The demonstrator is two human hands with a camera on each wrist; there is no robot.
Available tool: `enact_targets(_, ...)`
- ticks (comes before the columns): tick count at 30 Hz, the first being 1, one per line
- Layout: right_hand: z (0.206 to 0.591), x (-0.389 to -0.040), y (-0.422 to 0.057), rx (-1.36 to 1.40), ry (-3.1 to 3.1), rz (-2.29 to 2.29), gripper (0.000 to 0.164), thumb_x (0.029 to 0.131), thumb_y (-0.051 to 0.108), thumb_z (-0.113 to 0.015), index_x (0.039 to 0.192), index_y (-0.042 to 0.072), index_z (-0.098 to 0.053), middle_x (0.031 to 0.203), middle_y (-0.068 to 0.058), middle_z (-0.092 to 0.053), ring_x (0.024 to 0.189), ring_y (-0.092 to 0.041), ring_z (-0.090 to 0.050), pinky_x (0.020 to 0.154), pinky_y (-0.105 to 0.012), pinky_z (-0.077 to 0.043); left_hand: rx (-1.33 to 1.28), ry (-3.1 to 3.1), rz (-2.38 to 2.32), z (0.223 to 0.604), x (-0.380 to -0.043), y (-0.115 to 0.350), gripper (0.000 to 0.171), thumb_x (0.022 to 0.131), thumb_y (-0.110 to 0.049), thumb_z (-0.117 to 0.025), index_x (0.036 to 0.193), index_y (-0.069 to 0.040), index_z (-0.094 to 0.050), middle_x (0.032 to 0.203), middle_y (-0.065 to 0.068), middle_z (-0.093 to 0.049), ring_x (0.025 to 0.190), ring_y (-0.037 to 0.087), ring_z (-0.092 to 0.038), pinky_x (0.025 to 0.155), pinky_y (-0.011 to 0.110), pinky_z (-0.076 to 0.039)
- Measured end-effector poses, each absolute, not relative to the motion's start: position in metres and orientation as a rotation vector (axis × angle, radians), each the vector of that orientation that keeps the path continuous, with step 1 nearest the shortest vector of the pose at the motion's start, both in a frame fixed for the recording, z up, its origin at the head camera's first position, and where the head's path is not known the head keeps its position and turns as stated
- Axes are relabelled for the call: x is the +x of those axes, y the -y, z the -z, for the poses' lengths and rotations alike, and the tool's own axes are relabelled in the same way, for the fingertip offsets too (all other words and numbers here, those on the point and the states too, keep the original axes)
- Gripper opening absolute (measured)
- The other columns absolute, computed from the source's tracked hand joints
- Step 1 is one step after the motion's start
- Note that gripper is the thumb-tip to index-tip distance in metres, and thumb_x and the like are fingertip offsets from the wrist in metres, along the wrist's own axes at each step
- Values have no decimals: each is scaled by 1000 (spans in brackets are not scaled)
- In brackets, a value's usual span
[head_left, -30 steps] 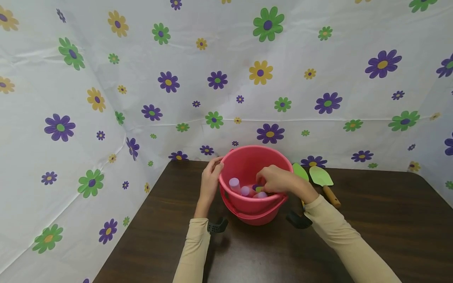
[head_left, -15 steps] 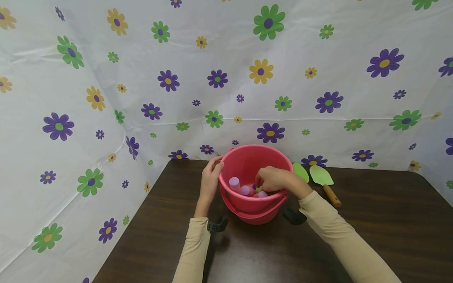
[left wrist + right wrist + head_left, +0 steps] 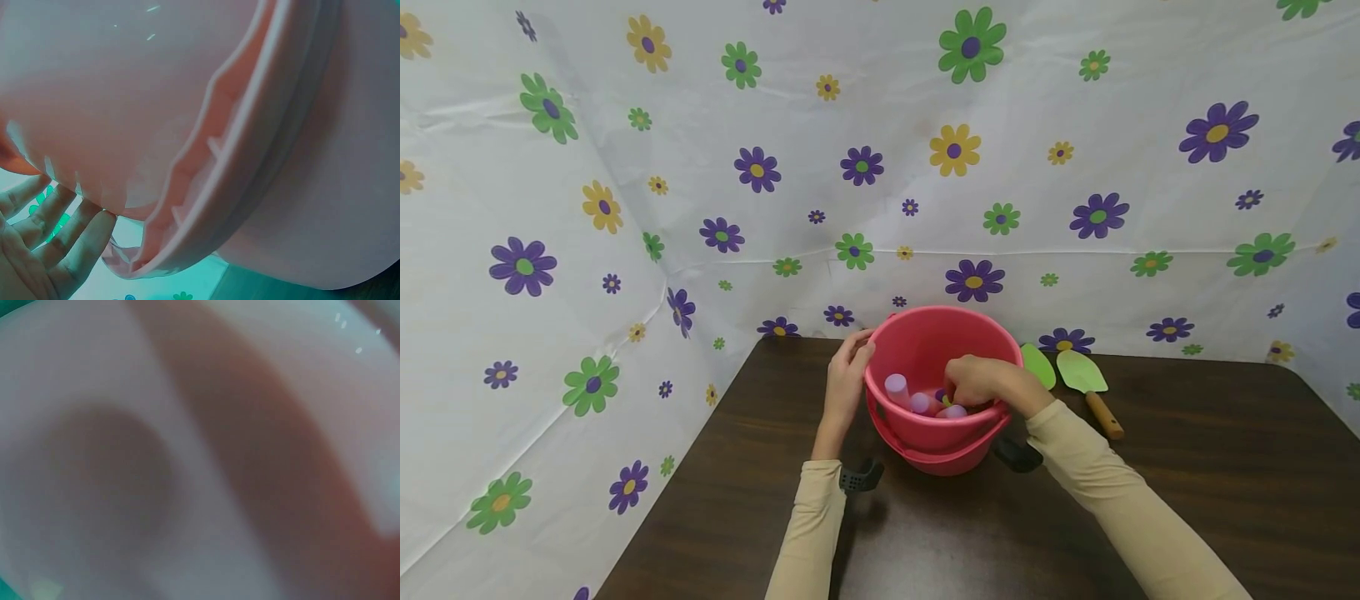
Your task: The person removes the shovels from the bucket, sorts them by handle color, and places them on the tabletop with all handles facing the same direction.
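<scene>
White cloth (image 3: pixel 880 108), flower-printed, is hung across the upper frame. Below it a dark table (image 3: pixel 715 517) is seen, w/ a pink bucket (image 3: pixel 917 350) stood just below ctr. L hand (image 3: pixel 844 386) is rested at the bucket's left rim, fingers nearly straight, nothing clasped. R hand (image 3: pixel 983 380) is placed inside, rt side, fingers curled; tips hidden, so whether anything's held can't be told. Further rt, a wood-handled trowel (image 3: pixel 1081 373) is laid, a green blade (image 3: pixel 1038 367) part hidden beside it. In the bucket, lilac pieces (image 3: pixel 897 388) are gathered, w/ a purple-green bit (image 3: pixel 942 396) by R hand. Step, prob.: contents being picked at; next, a firm pinch is needed, bucket kept steady.
</scene>
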State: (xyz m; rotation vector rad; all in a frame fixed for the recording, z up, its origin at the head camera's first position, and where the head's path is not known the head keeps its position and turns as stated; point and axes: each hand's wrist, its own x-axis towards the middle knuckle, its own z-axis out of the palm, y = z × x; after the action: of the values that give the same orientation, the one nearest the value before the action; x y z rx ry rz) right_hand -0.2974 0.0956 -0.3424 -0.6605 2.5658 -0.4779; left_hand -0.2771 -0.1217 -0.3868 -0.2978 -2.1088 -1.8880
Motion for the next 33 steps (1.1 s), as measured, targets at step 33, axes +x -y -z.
enact_targets(33, 343, -295, -99, -654, -2656, 526, 22, 81, -2, -67, 64, 8, -58, 56, 1, -41, 52, -12, -40, 51, -21, -35, -311, 2126, 1892, 387, -277, 123, 35, 105, -11, -53, 135, 6, -61, 129, 25, -66, 113, 40, -67, 95, 44, -57)
